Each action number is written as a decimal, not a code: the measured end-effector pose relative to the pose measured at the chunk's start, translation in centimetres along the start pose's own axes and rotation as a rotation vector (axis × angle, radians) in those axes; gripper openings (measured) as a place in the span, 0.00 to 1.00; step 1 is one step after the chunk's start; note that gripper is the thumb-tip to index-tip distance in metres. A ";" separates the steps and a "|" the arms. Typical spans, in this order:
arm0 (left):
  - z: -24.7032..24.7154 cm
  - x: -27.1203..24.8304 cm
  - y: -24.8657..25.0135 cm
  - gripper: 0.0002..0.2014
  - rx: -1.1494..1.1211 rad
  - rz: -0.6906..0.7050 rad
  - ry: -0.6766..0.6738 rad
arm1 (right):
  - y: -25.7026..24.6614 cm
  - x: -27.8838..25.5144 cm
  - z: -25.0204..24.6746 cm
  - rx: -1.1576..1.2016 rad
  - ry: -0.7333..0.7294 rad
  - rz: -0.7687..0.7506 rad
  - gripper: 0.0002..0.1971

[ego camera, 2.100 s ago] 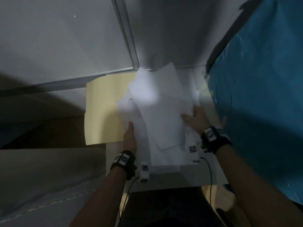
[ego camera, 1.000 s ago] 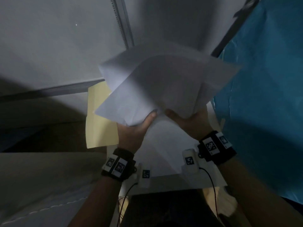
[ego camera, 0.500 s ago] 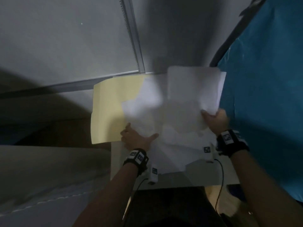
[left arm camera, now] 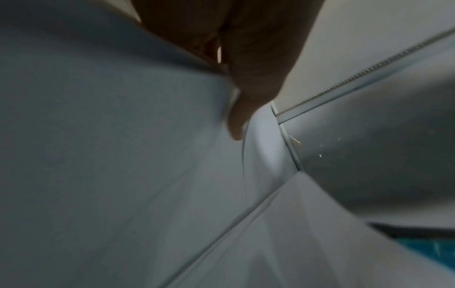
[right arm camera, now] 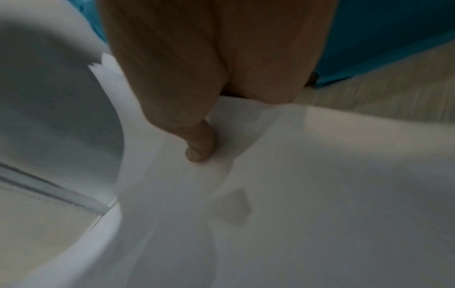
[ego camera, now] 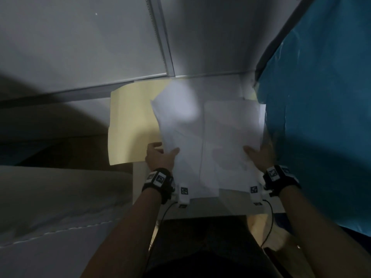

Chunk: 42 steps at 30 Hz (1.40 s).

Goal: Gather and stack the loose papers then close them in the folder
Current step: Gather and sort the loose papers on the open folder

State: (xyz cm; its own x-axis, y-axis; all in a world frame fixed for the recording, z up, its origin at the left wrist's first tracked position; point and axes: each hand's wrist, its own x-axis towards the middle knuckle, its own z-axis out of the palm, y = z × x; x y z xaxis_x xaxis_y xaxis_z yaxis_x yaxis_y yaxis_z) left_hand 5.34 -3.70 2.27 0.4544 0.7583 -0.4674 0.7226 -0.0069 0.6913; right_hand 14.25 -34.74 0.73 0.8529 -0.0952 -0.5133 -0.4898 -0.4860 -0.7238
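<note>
Thumbs atop papers (ego camera: 210,137), left hand (ego camera: 159,159), right hand (ego camera: 259,155) gripping edges

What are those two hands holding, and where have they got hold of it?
A loose bunch of white papers. The left hand grips its left edge, thumb on top; the right hand grips its right edge, thumb pressed on the top sheet.

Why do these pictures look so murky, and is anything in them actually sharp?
Head view: dim room, a bright patch glaring on the loose white paper sheets over the pale yellow card folder. Left wrist view: papers smeared by motion. Right wrist view: right hand soft, edges bent by the wide lens.
</note>
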 end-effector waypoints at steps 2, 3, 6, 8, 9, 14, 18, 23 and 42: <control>-0.7 0.3 0.0 0.27 0.123 0.075 -0.022 | -1.0 -0.4 0.1 -0.037 -0.035 -0.012 0.26; -1.2 0.5 0.0 0.24 0.173 0.096 -0.013 | -1.4 -0.5 0.1 -0.066 -0.043 -0.007 0.24; -3.0 1.3 0.3 0.19 0.282 0.100 0.076 | -2.1 -0.5 0.2 -0.135 -0.046 -0.029 0.21; -4.2 1.9 0.8 0.17 0.234 0.083 0.064 | -1.9 0.1 0.6 -0.160 -0.051 -0.033 0.20; -4.5 2.1 1.3 0.14 0.181 0.073 0.022 | -2.1 0.2 0.7 -0.182 -0.048 -0.052 0.20; -3.9 1.1 4.2 0.09 0.131 0.131 -0.135 | -2.5 0.5 2.0 -0.187 -0.133 -0.193 0.16; -3.7 -1.5 7.4 0.14 0.017 0.227 -0.192 | -1.7 0.7 2.4 -0.332 -0.158 -0.238 0.15; -7.0 -5.2 12.7 0.03 0.021 0.443 -0.182 | -0.8 1.3 1.3 -0.398 -0.068 -0.215 0.16; -4.5 0.3 8.0 0.16 -0.338 0.297 -0.420 | -6.2 0.4 0.9 -0.055 -0.231 -0.054 0.13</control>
State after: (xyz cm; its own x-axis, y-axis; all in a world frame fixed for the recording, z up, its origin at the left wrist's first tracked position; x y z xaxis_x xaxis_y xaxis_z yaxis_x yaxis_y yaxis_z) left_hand 8.87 -0.63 10.14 0.8272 0.4332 -0.3578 0.3598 0.0808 0.9295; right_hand 17.47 -30.99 4.54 0.8107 0.1302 -0.5707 -0.4287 -0.5319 -0.7303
